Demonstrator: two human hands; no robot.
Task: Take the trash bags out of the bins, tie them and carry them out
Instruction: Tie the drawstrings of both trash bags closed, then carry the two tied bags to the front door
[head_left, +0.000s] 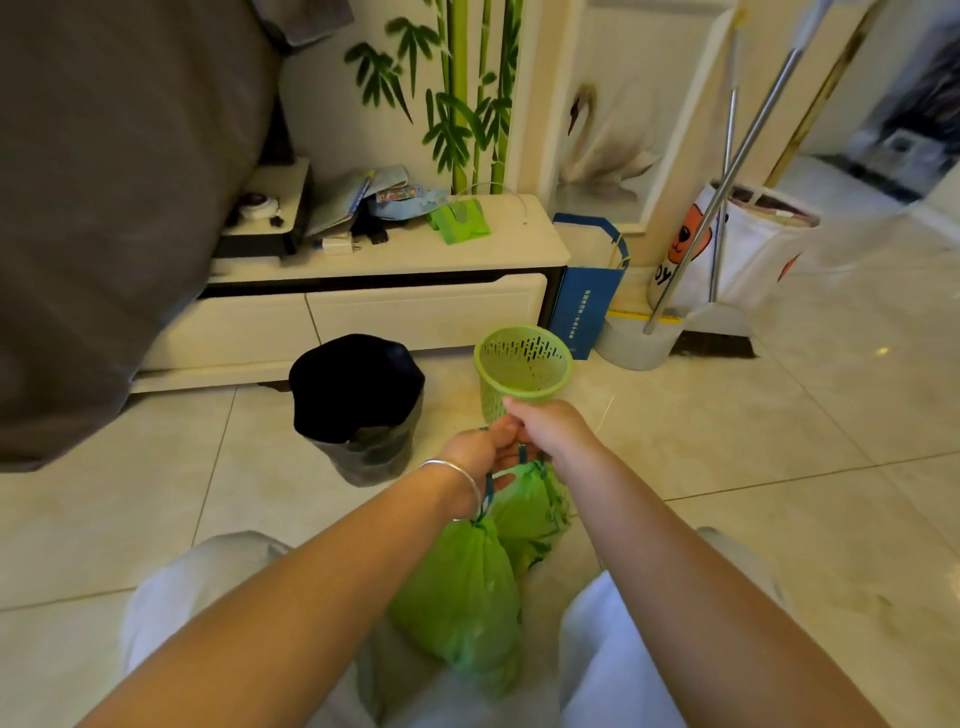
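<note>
Pale floor tiles (779, 519) stretch to a low white cabinet (395, 291) at the far side. Your left hand (480, 449) and right hand (550, 426) pinch blue drawstrings (488, 493) together; two tied green trash bags (462, 592) hang between your knees. Beyond stand an empty green bin (522, 371) and, to its left, a black-lined bin (358, 410).

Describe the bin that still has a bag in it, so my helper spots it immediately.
Find the low white TV cabinet against the bamboo-painted wall. On the floor tiles just before its drawers stand two small bins. The one wanted is the grey bin on the left, lined with a black bag folded over its rim; its neighbour, the green perforated basket, is bare.
</note>
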